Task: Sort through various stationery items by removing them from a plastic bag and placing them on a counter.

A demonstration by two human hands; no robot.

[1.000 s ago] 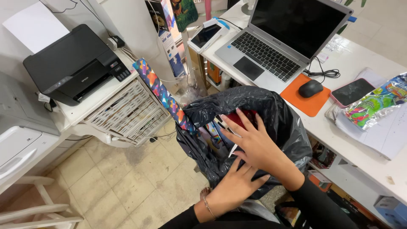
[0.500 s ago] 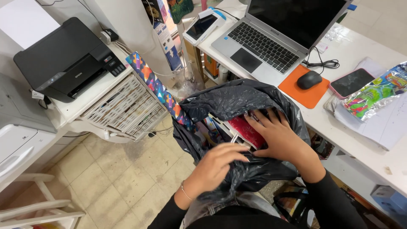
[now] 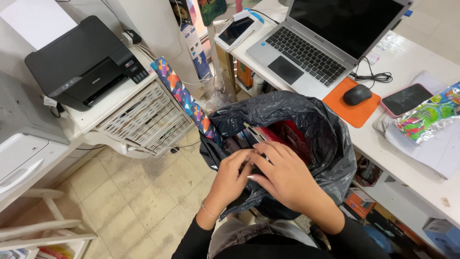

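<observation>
A black plastic bag rests on my lap, its mouth open toward the desk. Inside it I see a red flat item and some other packaged things, partly hidden. My left hand pinches the near rim of the bag with its fingers closed on the plastic. My right hand lies over the bag's mouth beside it, fingers spread and touching the left hand's fingertips and the rim. A colourful roll of wrapping paper sticks up out of the bag's left side.
A white desk on the right holds a laptop, a mouse on an orange pad, a pink phone and a shiny colourful packet. On the left stand a black printer, a white wicker drawer unit and a white stool.
My left hand has come up from the bag's lower side to its near rim. My right hand has pulled back out of the bag to meet it.
</observation>
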